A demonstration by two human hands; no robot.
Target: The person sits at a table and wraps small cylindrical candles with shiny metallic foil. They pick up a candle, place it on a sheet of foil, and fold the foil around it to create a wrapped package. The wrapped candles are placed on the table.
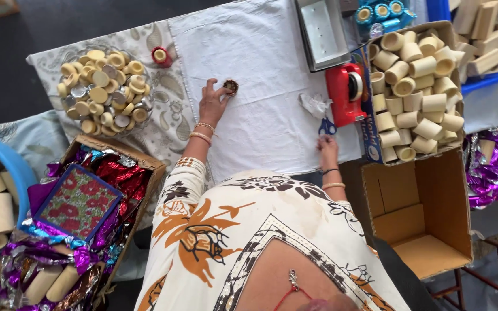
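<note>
My left hand (212, 101) reaches across the white cloth (260, 75) and its fingertips touch a small round brown cap (231, 87) lying on it. My right hand (328, 148) rests near the cloth's front edge, fingers on the blue-handled scissors (326, 126). A crumpled bit of clear tape or film (314, 105) lies just beyond the scissors. Both wrists wear bangles.
A glass bowl of round cream caps (105, 91) sits at the left, a small red roll (161, 56) beside it. A red tape dispenser (346, 92), a box of cream tubes (416, 86), an empty carton (427, 213) and foil wrappers in a box (87, 201) surround me.
</note>
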